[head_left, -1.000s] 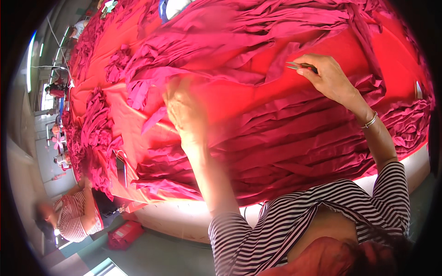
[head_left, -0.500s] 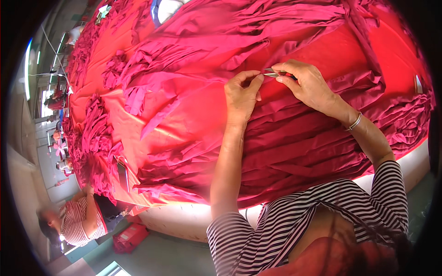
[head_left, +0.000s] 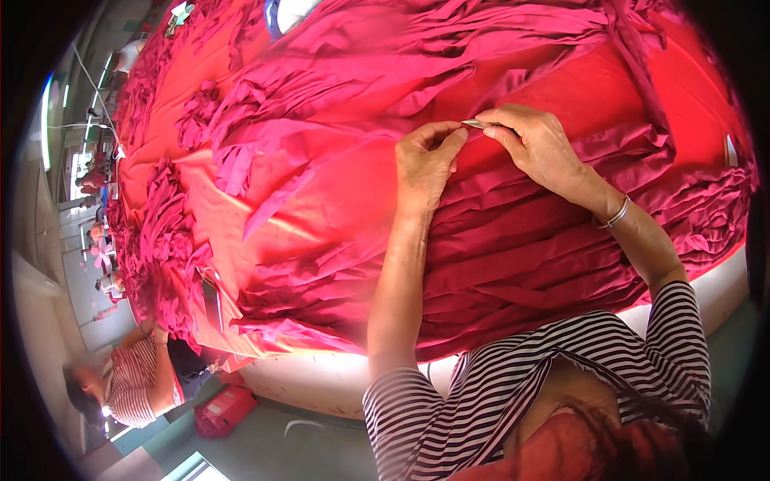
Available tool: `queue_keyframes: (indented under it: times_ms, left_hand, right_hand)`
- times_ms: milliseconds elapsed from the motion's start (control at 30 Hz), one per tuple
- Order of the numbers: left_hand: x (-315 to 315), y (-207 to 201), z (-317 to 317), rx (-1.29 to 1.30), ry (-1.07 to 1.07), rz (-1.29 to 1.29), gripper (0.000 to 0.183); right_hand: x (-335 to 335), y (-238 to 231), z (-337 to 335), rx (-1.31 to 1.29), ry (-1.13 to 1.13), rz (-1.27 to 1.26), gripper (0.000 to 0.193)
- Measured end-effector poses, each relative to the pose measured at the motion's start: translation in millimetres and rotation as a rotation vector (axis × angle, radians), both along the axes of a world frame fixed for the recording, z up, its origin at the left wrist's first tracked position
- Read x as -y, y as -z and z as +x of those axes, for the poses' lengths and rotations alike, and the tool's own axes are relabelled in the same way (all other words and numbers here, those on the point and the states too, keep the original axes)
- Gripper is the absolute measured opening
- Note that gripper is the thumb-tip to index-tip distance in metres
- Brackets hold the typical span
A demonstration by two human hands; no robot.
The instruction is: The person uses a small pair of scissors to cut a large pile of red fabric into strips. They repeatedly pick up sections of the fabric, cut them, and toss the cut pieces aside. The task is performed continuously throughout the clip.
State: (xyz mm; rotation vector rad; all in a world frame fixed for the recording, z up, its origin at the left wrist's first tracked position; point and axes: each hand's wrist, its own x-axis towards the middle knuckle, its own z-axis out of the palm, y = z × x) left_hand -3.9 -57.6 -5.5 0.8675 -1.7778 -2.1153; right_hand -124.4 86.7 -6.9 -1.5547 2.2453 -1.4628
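Observation:
My right hand (head_left: pixel 536 144) is closed around a small pair of thread snips (head_left: pixel 475 123), with the metal blades pointing left, pressed together. Thumb and forefinger of my left hand (head_left: pixel 427 164) pinch right at the blade tips; whatever lies between them is too small to make out. Both hands hover over a wide spread of dark red cloth (head_left: pixel 521 232), heaped in long folds. Under and between the folds shows smooth bright red fabric (head_left: pixel 353 212). A bracelet (head_left: pixel 618 212) circles my right wrist.
At the left edge a person in a striped top (head_left: pixel 132 381) has a hand at the cloth. Scissors-like handles (head_left: pixel 210 276) lie nearby. A blue-and-white object (head_left: pixel 290 14) sits at the far side. A red bag (head_left: pixel 224 410) rests on the floor, beside the pale table edge (head_left: pixel 313 381).
The snips' blades were apart and have come together. My left hand has shifted slightly right; my right hand has hardly moved. The person at the left has raised an arm a little.

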Motion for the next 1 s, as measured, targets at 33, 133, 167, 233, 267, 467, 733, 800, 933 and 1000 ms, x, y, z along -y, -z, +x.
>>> queue_keyframes:
  times_ms: [33,133,167,233,267,467,733,800,933,1000]
  left_hand:
    - [-0.2,0.5,0.6,0.002,-0.004,-0.005,0.02]
    - [-1.6,-1.3,1.6,0.019,-0.008,-0.07,0.019]
    - [-2.8,-2.3,2.3,0.027,-0.008,-0.101,0.018]
    - [-12.0,1.8,0.1,-0.084,-0.031,-0.375,0.014]
    - [-16.8,3.1,-1.0,-0.141,-0.042,-0.512,0.013]
    - [-27.8,3.0,-4.2,-0.194,0.025,-1.148,0.016]
    - [-24.1,-8.1,-12.7,-0.15,0.112,-0.742,0.012]
    - [-19.2,-20.5,-17.5,0.039,0.181,-0.546,0.02]
    - [-10.7,-23.6,-27.7,0.111,0.317,-0.373,0.027]
    - [-13.7,-19.9,-31.5,0.067,0.306,-0.32,0.027]
  right_hand:
    - [-0.6,-0.3,-1.7,0.019,0.023,0.02,0.014]
    - [-4.9,-7.8,-13.2,0.104,0.079,0.037,0.018]
    - [-5.6,-9.3,-18.1,0.129,0.102,0.019,0.018]
    - [-9.0,-11.3,-29.8,0.172,0.161,-0.018,0.02]
    - [-10.8,-7.6,-36.7,0.186,0.171,-0.063,0.021]
    - [-21.0,-15.5,-51.1,0.254,-0.063,0.127,0.019]
    - [-41.2,-15.6,-44.2,0.267,-0.064,0.103,0.022]
    - [-44.5,-20.4,-41.5,0.27,-0.048,0.113,0.023]
    - [-48.0,-28.6,-34.3,0.268,-0.028,0.09,0.021]
    - [-48.8,-28.9,-31.5,0.284,-0.024,0.107,0.021]
